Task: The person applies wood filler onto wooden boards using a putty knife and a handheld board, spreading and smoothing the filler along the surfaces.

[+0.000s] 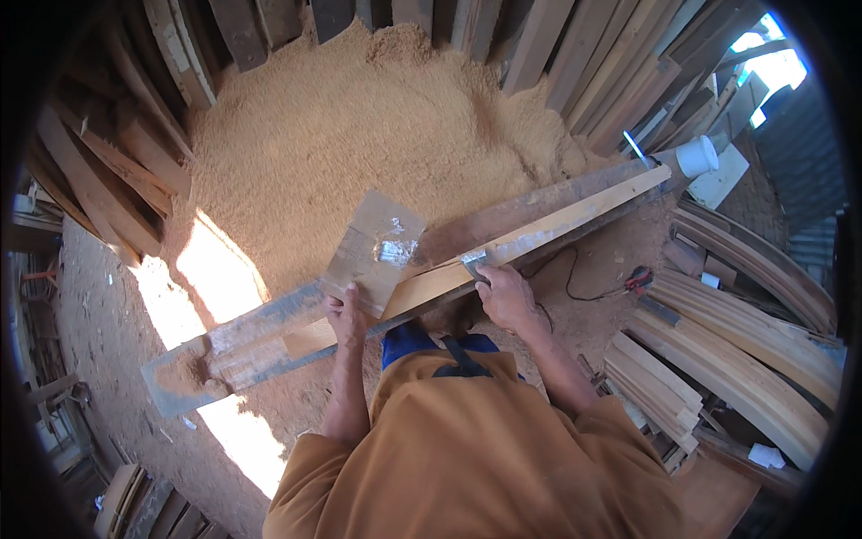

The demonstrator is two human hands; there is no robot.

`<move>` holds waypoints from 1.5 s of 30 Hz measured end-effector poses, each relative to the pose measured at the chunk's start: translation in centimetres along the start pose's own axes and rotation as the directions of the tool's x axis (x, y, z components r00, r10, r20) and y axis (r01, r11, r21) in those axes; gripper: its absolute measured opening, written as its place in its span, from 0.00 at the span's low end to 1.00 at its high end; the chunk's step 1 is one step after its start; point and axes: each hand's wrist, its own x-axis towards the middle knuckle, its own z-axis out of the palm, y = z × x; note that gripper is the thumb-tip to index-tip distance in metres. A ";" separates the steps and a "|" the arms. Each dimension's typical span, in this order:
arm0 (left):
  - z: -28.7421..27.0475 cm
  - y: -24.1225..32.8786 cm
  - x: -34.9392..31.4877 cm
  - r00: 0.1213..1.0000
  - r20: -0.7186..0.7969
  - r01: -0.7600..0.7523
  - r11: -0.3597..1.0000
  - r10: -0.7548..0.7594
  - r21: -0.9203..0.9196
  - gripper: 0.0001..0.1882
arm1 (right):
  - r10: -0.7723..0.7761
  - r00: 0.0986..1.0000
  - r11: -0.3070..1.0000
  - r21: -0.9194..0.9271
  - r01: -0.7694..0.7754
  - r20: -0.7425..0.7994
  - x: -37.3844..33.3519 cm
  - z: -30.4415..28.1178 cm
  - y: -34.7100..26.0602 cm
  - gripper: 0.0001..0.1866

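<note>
So the pale strip lay lengthwise on the bench, just past the right hand, the nearer one, fingers pinching a scraper; left hand pinched a board above the bench.

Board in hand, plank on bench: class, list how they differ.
The board is short and broad; the plank is long and narrow. The board is dull brown, the plank paler yellow. The left hand holds the board; the plank lies along the bench. Both bear white smears.
</note>
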 end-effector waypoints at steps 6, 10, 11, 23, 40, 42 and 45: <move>-0.6 0.1 0.3 0.992 0.125 -0.019 0.983 -0.004 0.181 0.05 | 0.071 0.997 0.995 -0.073 -0.073 -0.028 -0.7 4.4 -0.7 0.22; 0.1 1.0 0.2 0.992 0.122 -0.010 0.986 -0.010 0.165 0.06 | 0.109 0.992 0.982 -0.164 -0.097 0.067 -1.0 4.4 -0.7 0.22; 0.3 1.3 0.2 0.992 0.124 -0.011 0.979 -0.015 0.202 0.07 | 0.123 0.987 0.980 -0.172 -0.104 0.103 -0.9 4.0 -0.8 0.22; -0.3 0.4 0.3 0.993 0.114 0.013 0.982 -0.036 0.189 0.07 | 0.089 0.986 0.992 -0.103 -0.075 0.140 1.6 -1.1 -2.5 0.15; 0.6 1.0 -0.1 0.995 0.102 -0.013 0.985 -0.005 0.174 0.07 | 0.034 0.998 0.999 0.010 -0.035 0.046 -0.2 2.3 -4.4 0.19; 1.1 1.2 -0.2 0.997 0.081 -0.019 0.988 0.006 0.156 0.07 | 0.091 0.995 0.996 0.015 -0.092 0.037 -0.5 4.4 -4.5 0.19; 0.9 1.3 0.0 0.995 0.102 -0.021 0.985 0.003 0.174 0.07 | 0.099 0.995 0.995 -0.012 -0.098 0.029 -0.7 5.3 -5.2 0.17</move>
